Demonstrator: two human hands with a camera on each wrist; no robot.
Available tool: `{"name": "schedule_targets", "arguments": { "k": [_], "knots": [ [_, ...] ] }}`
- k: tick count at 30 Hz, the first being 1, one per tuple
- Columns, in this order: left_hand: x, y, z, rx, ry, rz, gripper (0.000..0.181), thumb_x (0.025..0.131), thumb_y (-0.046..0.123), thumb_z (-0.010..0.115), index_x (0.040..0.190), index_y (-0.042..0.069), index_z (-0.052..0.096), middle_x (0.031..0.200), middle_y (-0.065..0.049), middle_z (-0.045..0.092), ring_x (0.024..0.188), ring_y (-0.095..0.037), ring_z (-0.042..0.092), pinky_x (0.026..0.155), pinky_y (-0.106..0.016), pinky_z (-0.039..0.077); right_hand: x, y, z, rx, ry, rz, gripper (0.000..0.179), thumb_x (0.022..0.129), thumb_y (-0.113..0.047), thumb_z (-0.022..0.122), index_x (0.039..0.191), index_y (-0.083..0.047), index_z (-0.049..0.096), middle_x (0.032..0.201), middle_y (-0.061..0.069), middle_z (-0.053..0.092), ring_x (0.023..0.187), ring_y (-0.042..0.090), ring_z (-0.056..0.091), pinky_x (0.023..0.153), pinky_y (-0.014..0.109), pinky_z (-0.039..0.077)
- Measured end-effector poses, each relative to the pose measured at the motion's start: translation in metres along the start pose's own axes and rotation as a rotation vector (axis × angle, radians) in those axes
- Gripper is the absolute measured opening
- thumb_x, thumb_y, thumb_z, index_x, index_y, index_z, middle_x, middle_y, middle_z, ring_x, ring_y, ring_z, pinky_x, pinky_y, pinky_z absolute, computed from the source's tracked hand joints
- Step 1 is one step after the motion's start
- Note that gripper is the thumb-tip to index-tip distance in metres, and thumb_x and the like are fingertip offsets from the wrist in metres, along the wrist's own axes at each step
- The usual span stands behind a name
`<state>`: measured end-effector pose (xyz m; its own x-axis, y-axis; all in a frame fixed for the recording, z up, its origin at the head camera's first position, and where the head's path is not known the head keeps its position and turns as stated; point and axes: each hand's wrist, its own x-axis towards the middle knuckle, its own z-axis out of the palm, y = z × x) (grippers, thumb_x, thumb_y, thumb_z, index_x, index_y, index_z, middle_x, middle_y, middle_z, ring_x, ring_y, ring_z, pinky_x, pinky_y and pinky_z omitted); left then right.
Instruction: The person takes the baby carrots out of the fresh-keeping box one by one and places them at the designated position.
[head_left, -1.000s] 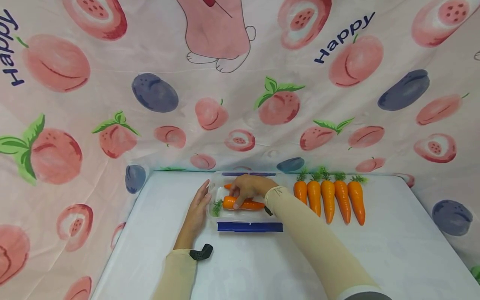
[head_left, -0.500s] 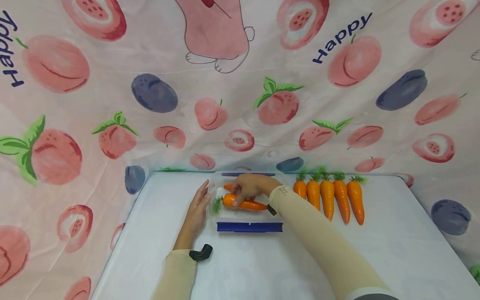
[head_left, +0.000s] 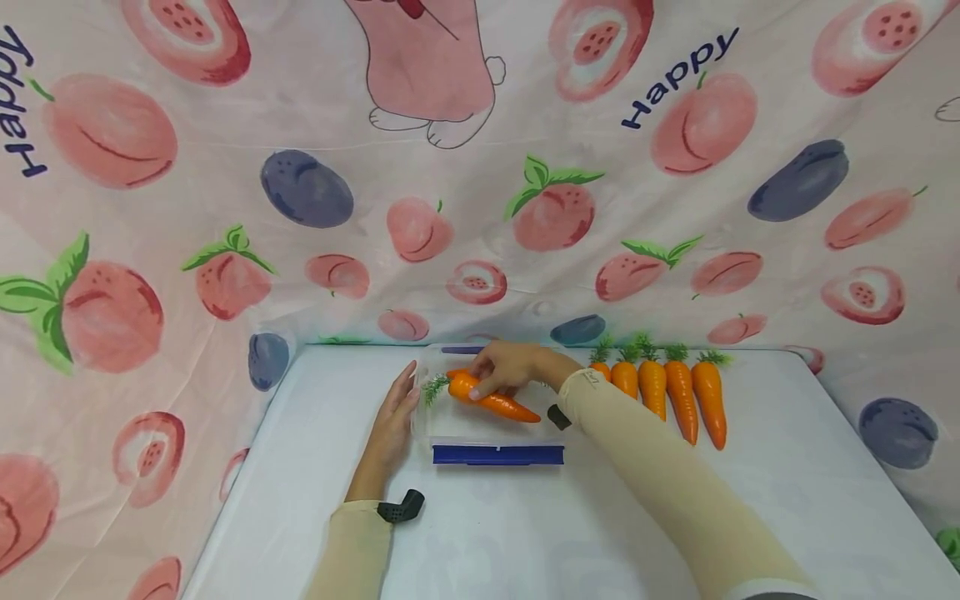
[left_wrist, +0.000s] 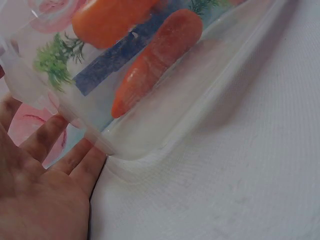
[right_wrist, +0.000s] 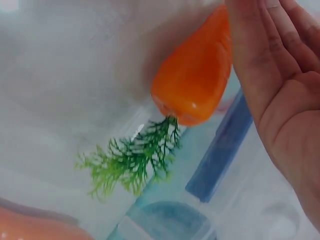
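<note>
My right hand [head_left: 510,367] pinches an orange carrot [head_left: 495,400] with a green leafy top over the clear plastic box [head_left: 480,440]. Its leaves point left, and its tip slants towards the near right. A second carrot [right_wrist: 195,75] lies inside the box, mostly hidden by the right hand in the head view; the left wrist view shows this lying carrot [left_wrist: 155,60] through the wall. My left hand [head_left: 395,417] rests against the box's left side, fingers extended, as the left hand [left_wrist: 45,180] in its wrist view also shows.
Several carrots [head_left: 680,400] stand side by side in a row on the white table [head_left: 480,542], right of the box, leaves towards the back. The box has a blue flap [head_left: 498,455] folded out in front. A fruit-print cloth [head_left: 480,167] hangs behind the table.
The held carrot's leafy end has moved back and the carrot has turned to a steeper slant. My right hand has shifted slightly right. The left hand stays at the box.
</note>
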<state>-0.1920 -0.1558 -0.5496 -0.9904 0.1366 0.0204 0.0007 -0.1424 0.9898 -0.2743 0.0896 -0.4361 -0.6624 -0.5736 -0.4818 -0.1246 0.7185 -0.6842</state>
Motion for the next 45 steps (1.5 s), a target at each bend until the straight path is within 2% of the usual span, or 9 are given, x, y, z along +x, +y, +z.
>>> {"name": "schedule_targets", "arguments": {
  "k": [5, 10, 12, 17, 19, 25, 28, 35, 45],
  "knots": [
    [0.000, -0.001, 0.000, -0.019, -0.005, 0.013, 0.056, 0.109, 0.025, 0.045, 0.162, 0.019, 0.028, 0.169, -0.012, 0.024, 0.157, -0.031, 0.018, 0.130, -0.054, 0.008, -0.013, 0.004, -0.012, 0.090, 0.026, -0.020, 0.056, 0.089, -0.036, 0.080, 0.134, -0.008, 0.064, 0.112, 0.007, 0.071, 0.090, 0.020, 0.069, 0.081, 0.038, 0.063],
    [0.001, -0.001, 0.001, -0.058, -0.021, 0.016, 0.056, 0.109, 0.023, 0.045, 0.163, 0.018, 0.027, 0.167, -0.015, 0.026, 0.155, -0.033, 0.023, 0.129, -0.052, 0.015, -0.026, 0.009, -0.023, 0.167, 0.066, -0.010, 0.059, 0.090, -0.036, 0.079, 0.137, -0.006, 0.060, 0.115, 0.007, 0.071, 0.095, 0.021, 0.069, 0.082, 0.036, 0.063],
    [0.001, 0.000, 0.002, -0.077, -0.029, 0.025, 0.057, 0.109, 0.021, 0.045, 0.163, 0.017, 0.027, 0.167, -0.016, 0.026, 0.154, -0.033, 0.023, 0.128, -0.047, 0.019, -0.031, 0.010, -0.026, 0.212, 0.088, -0.020, 0.057, 0.091, -0.034, 0.078, 0.137, -0.005, 0.060, 0.116, 0.008, 0.072, 0.096, 0.021, 0.070, 0.083, 0.037, 0.063],
    [0.000, 0.001, 0.003, -0.089, -0.032, 0.039, 0.057, 0.109, 0.020, 0.045, 0.163, 0.015, 0.026, 0.167, -0.018, 0.025, 0.153, -0.033, 0.023, 0.117, -0.022, 0.029, -0.046, 0.012, -0.034, 0.286, 0.147, -0.040, 0.059, 0.093, -0.035, 0.076, 0.140, -0.005, 0.057, 0.121, 0.010, 0.070, 0.105, 0.023, 0.069, 0.088, 0.042, 0.062],
    [0.000, 0.001, 0.003, -0.083, -0.029, 0.039, 0.057, 0.109, 0.020, 0.045, 0.163, 0.014, 0.026, 0.167, -0.019, 0.025, 0.153, -0.033, 0.023, 0.115, -0.019, 0.030, -0.051, 0.014, -0.036, 0.313, 0.173, -0.039, 0.062, 0.093, -0.038, 0.075, 0.142, -0.005, 0.055, 0.124, 0.010, 0.069, 0.109, 0.024, 0.068, 0.090, 0.043, 0.062],
    [0.000, 0.002, 0.003, -0.068, -0.020, 0.029, 0.056, 0.109, 0.020, 0.044, 0.162, 0.014, 0.027, 0.167, -0.019, 0.025, 0.153, -0.034, 0.024, 0.126, -0.042, 0.020, -0.065, 0.021, -0.042, 0.378, 0.244, -0.032, 0.069, 0.093, -0.042, 0.074, 0.147, -0.007, 0.050, 0.127, 0.010, 0.068, 0.116, 0.027, 0.066, 0.092, 0.045, 0.061],
    [0.000, 0.003, 0.003, -0.063, -0.021, 0.021, 0.056, 0.109, 0.020, 0.043, 0.163, 0.015, 0.026, 0.168, -0.017, 0.024, 0.154, -0.033, 0.022, 0.128, -0.049, 0.015, -0.074, 0.026, -0.042, 0.394, 0.278, -0.028, 0.070, 0.092, -0.043, 0.074, 0.148, -0.008, 0.050, 0.129, 0.010, 0.068, 0.117, 0.028, 0.066, 0.092, 0.045, 0.061],
    [0.000, 0.002, 0.003, -0.075, -0.016, 0.021, 0.056, 0.109, 0.019, 0.043, 0.163, 0.014, 0.026, 0.169, -0.016, 0.022, 0.157, -0.032, 0.016, 0.129, -0.051, 0.010, -0.100, 0.038, -0.047, 0.407, 0.342, -0.023, 0.074, 0.093, -0.046, 0.072, 0.151, -0.007, 0.045, 0.132, 0.012, 0.066, 0.115, 0.027, 0.067, 0.095, 0.044, 0.060],
    [-0.001, 0.002, 0.004, -0.074, -0.007, 0.010, 0.056, 0.109, 0.019, 0.044, 0.162, 0.015, 0.026, 0.168, -0.016, 0.024, 0.155, -0.033, 0.020, 0.128, -0.050, 0.013, -0.140, 0.056, -0.060, 0.409, 0.406, -0.024, 0.073, 0.094, -0.049, 0.070, 0.149, -0.007, 0.046, 0.135, 0.015, 0.063, 0.115, 0.026, 0.066, 0.097, 0.045, 0.059]
  ]
}}
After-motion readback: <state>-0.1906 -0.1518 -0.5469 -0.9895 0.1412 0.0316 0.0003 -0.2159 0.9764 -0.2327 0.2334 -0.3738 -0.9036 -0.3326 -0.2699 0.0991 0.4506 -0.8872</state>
